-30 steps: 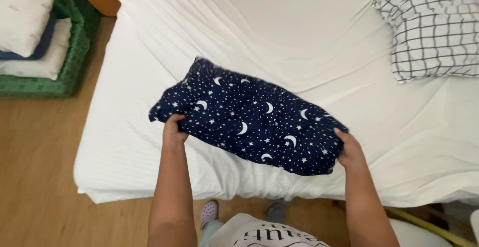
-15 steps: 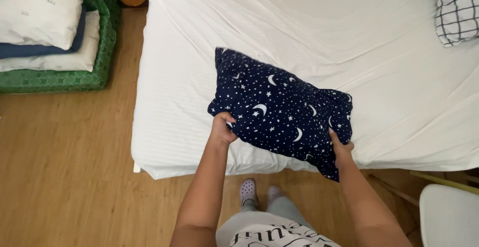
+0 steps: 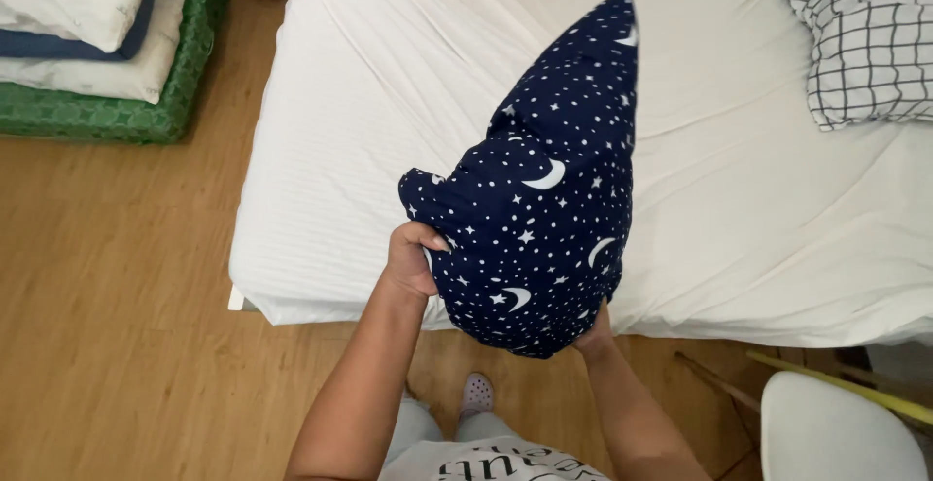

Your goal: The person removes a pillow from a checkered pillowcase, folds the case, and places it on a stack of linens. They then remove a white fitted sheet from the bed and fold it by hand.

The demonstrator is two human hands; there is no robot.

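Both hands, left hand and right hand, have their fingers closed on the navy moon-and-star fabric pillow, raised toward twelve o'clock over the white-sheeted bed.

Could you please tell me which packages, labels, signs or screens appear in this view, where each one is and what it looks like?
No packages, labels, signs or screens show here.
Only printed item: the person's white shirt, bottom edge of the view, with dark lettering across the chest.
Patterned only, no writing: navy pillow with white moons and stars, held by the left hand and right hand over the white bed.
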